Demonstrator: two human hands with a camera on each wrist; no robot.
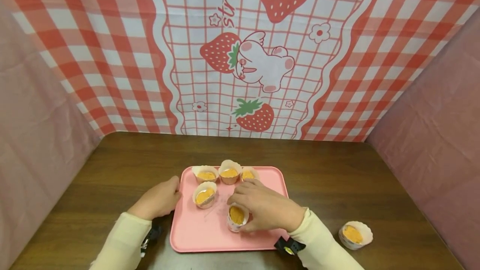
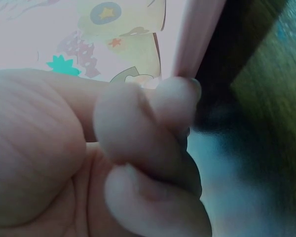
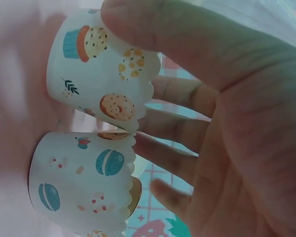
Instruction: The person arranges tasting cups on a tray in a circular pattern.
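My left hand (image 1: 159, 198) pinches the left rim of the pink tray (image 1: 198, 236); the left wrist view shows its fingers (image 2: 133, 123) curled against the tray's edge. Over the tray's middle, my right hand (image 1: 268, 207) holds a paper cupcake cup (image 1: 233, 225) with orange-yellow cake inside. In the right wrist view the thumb (image 3: 133, 22) lies along the printed side of that cup (image 3: 101, 69). Several similar cups stand on the tray: one cup (image 1: 205, 196) at left, and a back row with a left cup (image 1: 205, 175), a middle cup (image 1: 229, 173) and a right cup (image 1: 248, 174), partly hidden by the right hand.
Another filled paper cup (image 1: 355, 235) stands on the brown wooden table (image 1: 330, 170), right of the tray beside the right forearm. A checked strawberry-print cloth (image 1: 240, 74) hangs behind the table. Pink curtains (image 1: 438, 128) enclose both sides.
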